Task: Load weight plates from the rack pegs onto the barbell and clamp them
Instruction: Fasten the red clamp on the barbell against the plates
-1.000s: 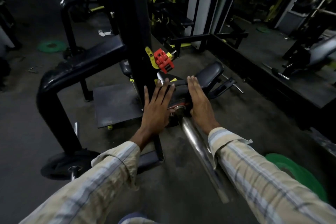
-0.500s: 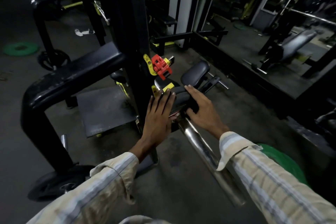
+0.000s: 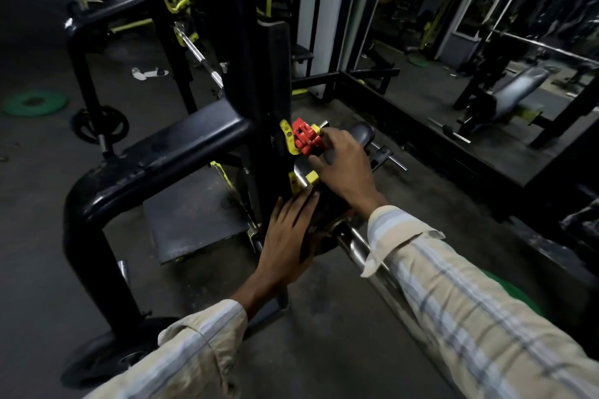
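A black weight plate (image 3: pixel 325 215) sits on the chrome barbell sleeve (image 3: pixel 353 248), close to the black rack upright (image 3: pixel 259 74). My left hand (image 3: pixel 285 243) presses flat against the plate's face with straight fingers. My right hand (image 3: pixel 343 168) reaches over the plate to a red clamp (image 3: pixel 303 138) that hangs on a yellow hook of the upright. Its fingertips and thumb pinch the clamp's right side. The inner end of the bar is hidden behind plate and hands.
A black plate (image 3: pixel 97 363) lies at the rack foot on the near left, and another (image 3: pixel 99 123) sits on a peg farther back. Green plates lie on the floor at the left (image 3: pixel 34 103) and under my right sleeve (image 3: pixel 515 295). A bench (image 3: pixel 518 87) stands at the right.
My right hand left the plate and rose forward to the red clamp, taking hold of it. My left hand stayed flat on the plate. My view moved closer.
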